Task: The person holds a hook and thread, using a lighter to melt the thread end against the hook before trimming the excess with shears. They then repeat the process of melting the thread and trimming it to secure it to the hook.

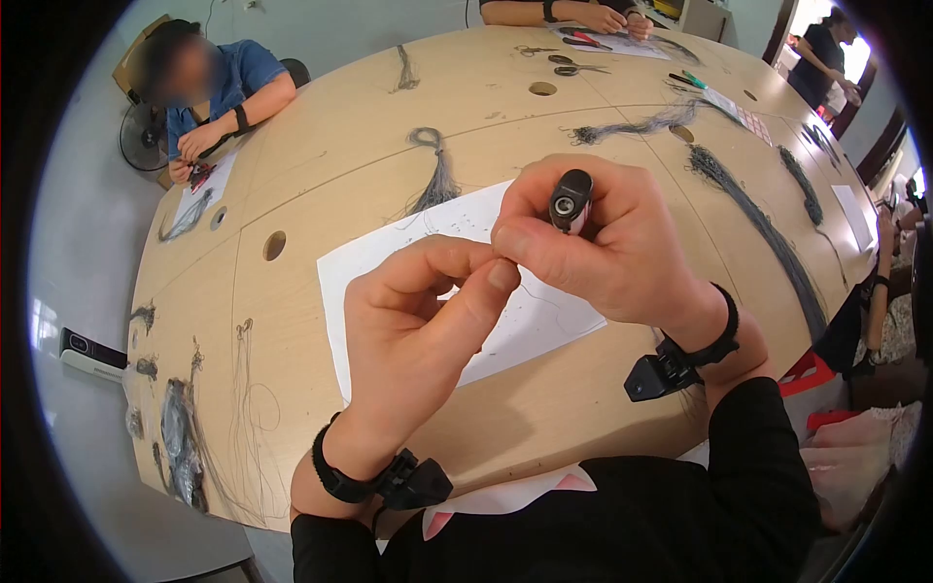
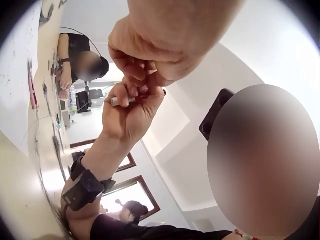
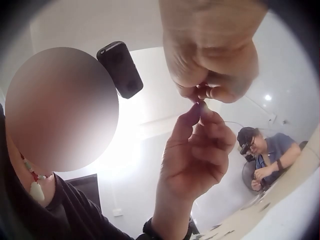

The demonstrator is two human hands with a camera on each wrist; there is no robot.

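Observation:
In the head view, my left hand and right hand meet fingertip to fingertip above a white paper sheet. My left thumb and forefinger pinch a fine thread, which trails from the fingertips in the right wrist view. Its pinched end is hidden. Curled right fingers hold a slim lighter-like tool, its black end with a round metal opening facing up. The right thumb and forefinger come together at the left fingertips. Dark specks lie over the paper.
A grey thread bundle lies beyond the paper, and a long one at the right. Loose strands and a plastic bag are at left. A pink-handled tool rests on the paper. Other people work across the table.

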